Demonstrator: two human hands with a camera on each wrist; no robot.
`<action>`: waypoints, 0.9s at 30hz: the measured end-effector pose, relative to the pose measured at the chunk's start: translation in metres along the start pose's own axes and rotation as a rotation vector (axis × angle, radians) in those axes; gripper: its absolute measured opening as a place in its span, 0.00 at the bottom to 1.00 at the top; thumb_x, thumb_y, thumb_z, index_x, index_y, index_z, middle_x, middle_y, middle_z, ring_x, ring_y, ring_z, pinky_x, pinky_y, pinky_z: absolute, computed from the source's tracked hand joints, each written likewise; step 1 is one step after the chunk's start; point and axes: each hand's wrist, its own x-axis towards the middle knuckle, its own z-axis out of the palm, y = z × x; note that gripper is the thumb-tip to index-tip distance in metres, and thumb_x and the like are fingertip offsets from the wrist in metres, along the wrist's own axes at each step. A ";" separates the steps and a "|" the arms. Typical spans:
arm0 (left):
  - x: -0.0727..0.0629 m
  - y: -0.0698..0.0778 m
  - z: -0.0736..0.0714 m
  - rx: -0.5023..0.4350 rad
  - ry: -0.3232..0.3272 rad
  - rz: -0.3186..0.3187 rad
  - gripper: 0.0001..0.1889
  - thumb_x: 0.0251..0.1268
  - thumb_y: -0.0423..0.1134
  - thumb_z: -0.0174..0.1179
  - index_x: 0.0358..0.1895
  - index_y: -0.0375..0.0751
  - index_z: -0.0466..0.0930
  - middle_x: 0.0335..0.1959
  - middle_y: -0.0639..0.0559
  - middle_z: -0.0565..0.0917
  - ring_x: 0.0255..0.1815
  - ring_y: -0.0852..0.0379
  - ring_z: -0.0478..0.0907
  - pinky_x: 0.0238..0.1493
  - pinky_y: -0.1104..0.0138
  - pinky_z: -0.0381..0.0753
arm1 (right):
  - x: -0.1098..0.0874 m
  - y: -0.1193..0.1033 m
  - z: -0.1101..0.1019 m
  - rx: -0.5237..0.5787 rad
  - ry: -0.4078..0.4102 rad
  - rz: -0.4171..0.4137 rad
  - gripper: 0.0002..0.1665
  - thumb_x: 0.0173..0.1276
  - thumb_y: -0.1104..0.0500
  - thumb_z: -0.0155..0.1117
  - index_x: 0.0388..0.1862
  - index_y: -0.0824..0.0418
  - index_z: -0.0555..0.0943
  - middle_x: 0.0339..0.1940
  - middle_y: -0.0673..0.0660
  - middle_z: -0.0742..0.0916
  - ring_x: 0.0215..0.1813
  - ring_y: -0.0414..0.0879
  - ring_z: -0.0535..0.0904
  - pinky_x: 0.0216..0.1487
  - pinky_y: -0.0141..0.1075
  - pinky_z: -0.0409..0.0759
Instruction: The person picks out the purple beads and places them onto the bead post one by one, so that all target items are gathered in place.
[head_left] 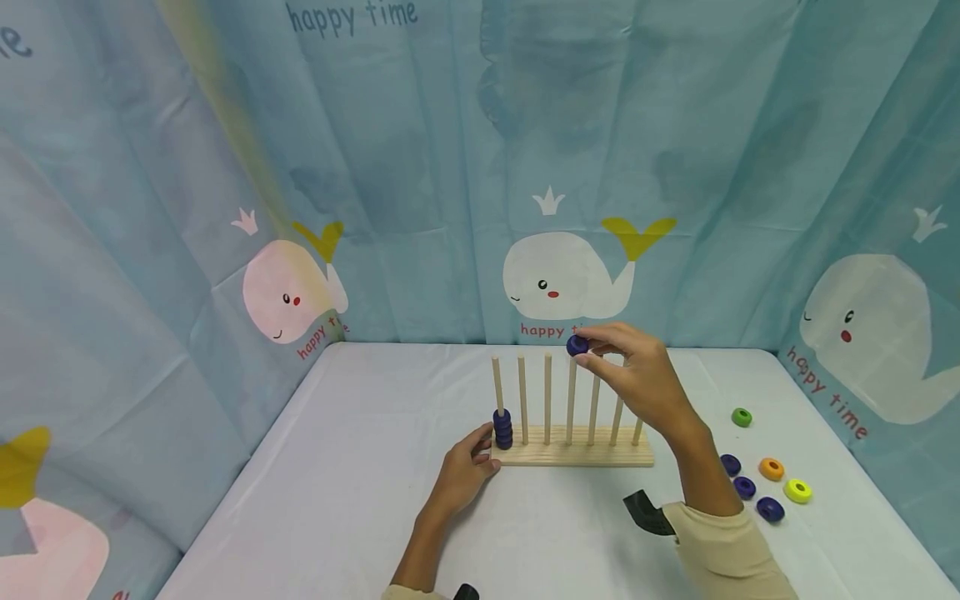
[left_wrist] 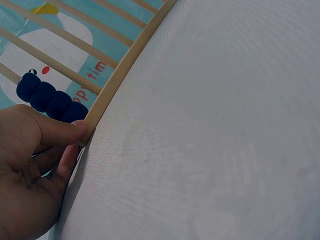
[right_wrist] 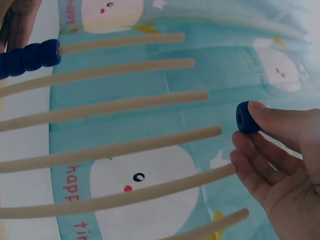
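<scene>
A wooden peg rack (head_left: 570, 457) with several upright pegs stands on the white table. Several dark blue beads (head_left: 502, 429) are stacked on its leftmost peg. My left hand (head_left: 461, 473) grips the left end of the base; in the left wrist view the thumb (left_wrist: 67, 132) lies against the base edge beside the stack. My right hand (head_left: 647, 379) pinches one blue bead (right_wrist: 244, 117) between thumb and fingers, up near the peg tops. In the right wrist view this bead sits apart from the peg tips, its hole partly turned toward the pegs.
Right of the rack lie loose beads: a green bead (head_left: 742, 417), an orange bead (head_left: 771, 468), a yellow bead (head_left: 798, 491) and blue beads (head_left: 770, 510), one partly behind my right forearm. A blue whale-print curtain (head_left: 420, 250) hangs behind the table and along its sides.
</scene>
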 end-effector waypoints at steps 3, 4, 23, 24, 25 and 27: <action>0.000 0.000 0.000 0.001 0.001 -0.002 0.33 0.62 0.28 0.62 0.71 0.43 0.66 0.64 0.48 0.75 0.61 0.54 0.73 0.58 0.71 0.76 | 0.003 -0.003 0.005 0.002 -0.011 -0.013 0.20 0.63 0.57 0.71 0.54 0.53 0.83 0.48 0.44 0.83 0.47 0.42 0.79 0.43 0.30 0.78; 0.000 -0.001 0.000 0.003 0.002 -0.003 0.33 0.62 0.28 0.62 0.71 0.43 0.66 0.64 0.47 0.75 0.61 0.54 0.73 0.58 0.71 0.76 | 0.004 -0.004 0.007 0.005 -0.014 -0.017 0.20 0.62 0.57 0.71 0.54 0.53 0.83 0.48 0.44 0.83 0.47 0.42 0.79 0.42 0.31 0.78; 0.001 -0.001 0.001 0.004 0.007 -0.023 0.33 0.61 0.29 0.63 0.71 0.43 0.66 0.62 0.47 0.76 0.60 0.54 0.75 0.57 0.71 0.76 | 0.016 -0.014 0.038 0.049 -0.065 -0.055 0.20 0.63 0.56 0.71 0.56 0.53 0.83 0.51 0.46 0.84 0.48 0.41 0.81 0.47 0.38 0.82; 0.001 0.000 0.001 0.003 0.006 -0.026 0.33 0.61 0.29 0.63 0.71 0.44 0.66 0.62 0.47 0.76 0.60 0.54 0.75 0.57 0.71 0.76 | 0.017 -0.015 0.039 0.048 -0.065 -0.053 0.21 0.63 0.56 0.71 0.56 0.53 0.83 0.51 0.46 0.84 0.48 0.41 0.81 0.46 0.38 0.82; 0.001 0.000 0.000 0.001 0.004 -0.024 0.33 0.62 0.29 0.63 0.71 0.44 0.66 0.63 0.47 0.76 0.60 0.54 0.75 0.57 0.71 0.77 | 0.017 -0.015 0.040 0.046 -0.064 -0.052 0.21 0.63 0.56 0.71 0.56 0.52 0.83 0.51 0.45 0.83 0.48 0.41 0.80 0.45 0.37 0.82; 0.001 0.001 0.000 -0.004 0.000 -0.026 0.33 0.62 0.29 0.63 0.72 0.44 0.66 0.63 0.47 0.75 0.60 0.54 0.74 0.57 0.71 0.76 | 0.019 -0.016 0.042 0.046 -0.065 -0.060 0.20 0.63 0.57 0.71 0.56 0.53 0.83 0.51 0.45 0.84 0.48 0.42 0.80 0.44 0.37 0.81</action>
